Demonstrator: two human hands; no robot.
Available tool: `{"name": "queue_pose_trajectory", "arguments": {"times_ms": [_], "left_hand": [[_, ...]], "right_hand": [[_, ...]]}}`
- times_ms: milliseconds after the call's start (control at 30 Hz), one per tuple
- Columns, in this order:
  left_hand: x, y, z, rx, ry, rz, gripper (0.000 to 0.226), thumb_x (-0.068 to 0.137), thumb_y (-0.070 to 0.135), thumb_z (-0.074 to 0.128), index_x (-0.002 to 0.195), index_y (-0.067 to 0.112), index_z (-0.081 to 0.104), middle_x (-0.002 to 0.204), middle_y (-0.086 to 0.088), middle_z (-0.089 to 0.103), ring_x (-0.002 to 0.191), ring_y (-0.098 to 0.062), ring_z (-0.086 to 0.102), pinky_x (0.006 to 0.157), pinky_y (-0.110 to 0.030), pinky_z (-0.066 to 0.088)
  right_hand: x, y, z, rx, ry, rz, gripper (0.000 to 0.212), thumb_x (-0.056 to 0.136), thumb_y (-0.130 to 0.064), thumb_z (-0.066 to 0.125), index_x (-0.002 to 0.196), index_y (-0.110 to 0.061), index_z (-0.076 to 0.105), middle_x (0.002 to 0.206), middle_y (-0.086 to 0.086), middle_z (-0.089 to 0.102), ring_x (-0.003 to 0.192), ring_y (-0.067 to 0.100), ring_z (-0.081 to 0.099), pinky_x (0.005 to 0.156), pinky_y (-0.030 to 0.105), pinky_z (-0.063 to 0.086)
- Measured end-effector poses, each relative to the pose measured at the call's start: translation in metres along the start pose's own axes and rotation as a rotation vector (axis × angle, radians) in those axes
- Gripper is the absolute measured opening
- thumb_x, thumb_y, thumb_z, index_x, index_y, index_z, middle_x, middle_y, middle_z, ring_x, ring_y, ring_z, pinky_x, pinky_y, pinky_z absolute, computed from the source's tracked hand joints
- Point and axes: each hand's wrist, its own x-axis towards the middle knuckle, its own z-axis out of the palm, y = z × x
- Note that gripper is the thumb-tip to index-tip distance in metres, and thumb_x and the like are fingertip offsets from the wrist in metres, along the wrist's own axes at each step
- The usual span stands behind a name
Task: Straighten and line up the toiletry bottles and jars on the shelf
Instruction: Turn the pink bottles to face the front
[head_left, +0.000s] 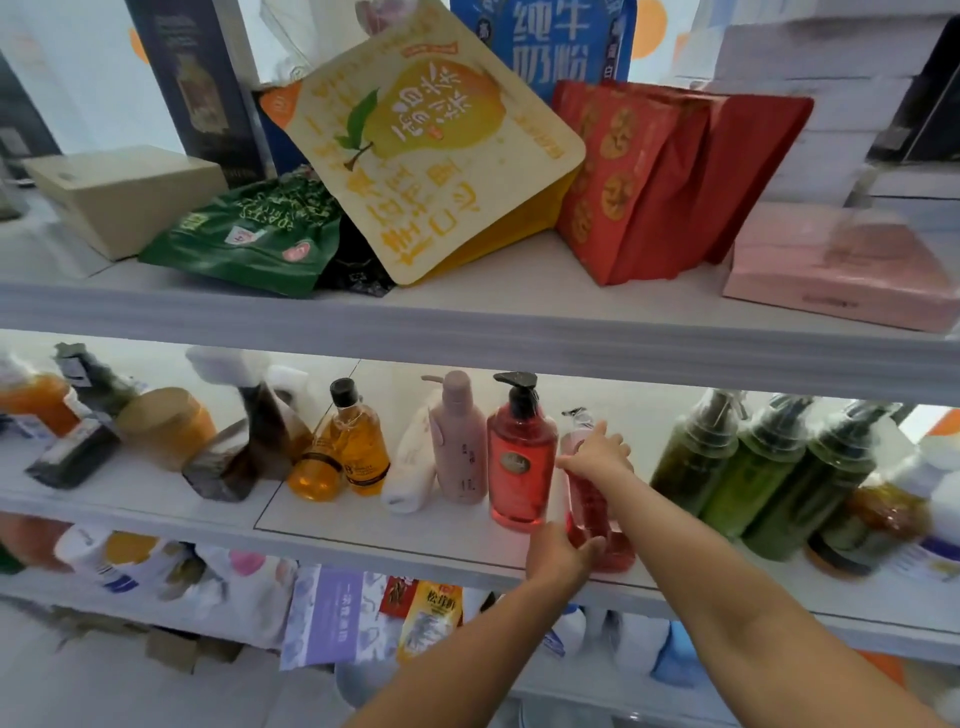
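I see both arms reach forward from the near edge to the middle shelf; they meet on one red bottle. The left hand comes in low, forearm rising from the near left; its fingers and thumb curl round the bottle's base. The right hand sits higher, arm stretched out from the near right; it grips the bottle's shoulder just under the pump, thumb to the left and fingers wrapped over the far side (one fingertip pokes upward).

The red bottle is at the near edge of the shelf, just right of a pump bottle and left of three green bottles; its top leans left toward the pump bottle. I cannot tell whether its base rests on the shelf, as the left hand covers it.

Further left stand a pink bottle, a white bottle tilted against it, and two amber bottles; the far left of the shelf is blurred.
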Motion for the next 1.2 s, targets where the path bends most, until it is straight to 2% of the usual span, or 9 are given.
{"name": "queue_pose_trajectory", "arguments": {"times_ms": [67,200,367,533,600,767,867,1000,1200], "left_hand": [[0.005,-0.003,0.002,0.005,0.012,0.001,0.023,0.087,0.034,0.066,0.077,0.022,0.05,0.093,-0.002,0.065,0.092,-0.019,0.062,0.082,-0.029,0.047],[0.006,-0.004,0.004,-0.005,0.031,0.006,0.022,0.085,0.035,0.068,0.094,0.018,0.058,0.109,-0.006,0.068,0.104,-0.022,0.063,0.093,-0.032,0.048],[0.01,-0.003,0.006,0.038,0.039,0.034,0.038,0.085,0.037,0.067,0.11,0.011,0.056,0.115,-0.009,0.064,0.107,-0.024,0.06,0.091,-0.033,0.047],[0.012,0.003,0.011,0.091,0.059,0.116,0.037,0.086,0.027,0.066,0.115,0.01,0.048,0.115,-0.009,0.059,0.106,-0.023,0.059,0.081,-0.027,0.045],[0.014,0.005,0.014,0.154,0.103,0.151,0.033,0.087,0.021,0.063,0.115,0.01,0.048,0.116,-0.01,0.058,0.104,-0.025,0.06,0.084,-0.028,0.048],[0.016,0.01,0.013,0.337,0.193,0.245,0.024,0.095,0.009,0.045,0.119,0.008,0.042,0.119,-0.014,0.055,0.103,-0.028,0.059,0.085,-0.037,0.05],[0.016,0.012,0.014,0.412,0.214,0.291,0.04,0.097,0.011,0.041,0.135,0.009,0.029,0.125,-0.014,0.052,0.106,-0.028,0.058,0.085,-0.037,0.049],[0.016,0.013,0.018,0.414,0.23,0.297,0.037,0.098,0.013,0.039,0.134,0.01,0.029,0.124,-0.013,0.054,0.105,-0.029,0.059,0.084,-0.038,0.05],[0.021,0.01,0.017,0.437,0.226,0.325,0.036,0.097,0.013,0.042,0.131,0.009,0.029,0.121,-0.014,0.058,0.103,-0.029,0.062,0.082,-0.038,0.052]], "right_hand": [[0.004,-0.003,-0.002,-0.042,0.011,-0.024,0.099,0.075,-0.05,0.069,0.147,-0.011,0.015,0.144,0.017,0.032,0.133,0.033,0.031,0.105,0.044,0.037],[0.01,-0.011,-0.012,-0.071,-0.018,-0.023,0.099,0.067,-0.044,0.068,0.145,-0.009,0.018,0.139,0.018,0.034,0.129,0.036,0.034,0.101,0.041,0.04],[-0.003,-0.02,-0.034,-0.073,0.071,-0.035,0.108,0.072,-0.036,0.069,0.149,-0.006,0.0,0.146,0.02,0.024,0.133,0.036,0.028,0.104,0.041,0.038],[-0.023,-0.029,-0.063,-0.069,0.141,-0.095,0.095,0.068,-0.028,0.075,0.142,-0.011,0.017,0.146,0.018,0.019,0.135,0.036,0.024,0.1,0.043,0.041],[-0.031,-0.029,-0.071,-0.08,0.159,-0.124,0.095,0.069,-0.028,0.076,0.143,-0.014,0.018,0.15,0.018,0.013,0.138,0.037,0.019,0.102,0.044,0.04],[-0.044,-0.023,-0.089,-0.015,0.218,-0.163,0.077,0.064,-0.034,0.08,0.126,-0.012,0.039,0.14,0.016,0.029,0.131,0.035,0.027,0.094,0.043,0.044],[-0.052,-0.018,-0.093,0.022,0.253,-0.164,0.08,0.064,-0.034,0.082,0.127,-0.011,0.038,0.143,0.015,0.027,0.133,0.035,0.028,0.098,0.044,0.043],[-0.065,-0.014,-0.096,0.011,0.316,-0.2,0.074,0.065,-0.032,0.082,0.123,-0.009,0.041,0.136,0.013,0.034,0.127,0.032,0.036,0.094,0.041,0.044],[-0.078,-0.017,-0.102,0.006,0.364,-0.262,0.041,0.071,-0.03,0.075,0.099,-0.004,0.061,0.108,0.012,0.062,0.105,0.03,0.058,0.076,0.032,0.047]]}}
